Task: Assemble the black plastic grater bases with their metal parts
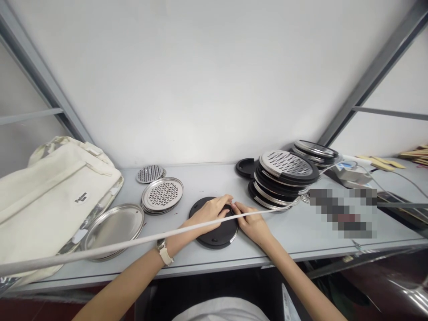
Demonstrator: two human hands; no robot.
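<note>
A black round disc (219, 234) with a steel rim showing at its right lies flat near the front edge of the table. My left hand (210, 211) rests across its top, fingers bent toward the upper right edge. There, my right hand (250, 220) holds the rim with closed fingers, its fingertips close to those of the left. What lies between the fingertips is mostly hidden. To the left are round perforated grater plates (163, 196), smaller grater plates (150, 174) and plain steel discs (115, 227). A stack of black-and-steel grater discs (284, 178) stands to the right.
A cream bag (50, 196) covers the table's left end. Behind the stack are a black ring piece (246, 167) and another disc stack (316, 151). A white cord (147, 239) crosses the view in front of my hands. Metal frame posts (371, 71) flank the white wall.
</note>
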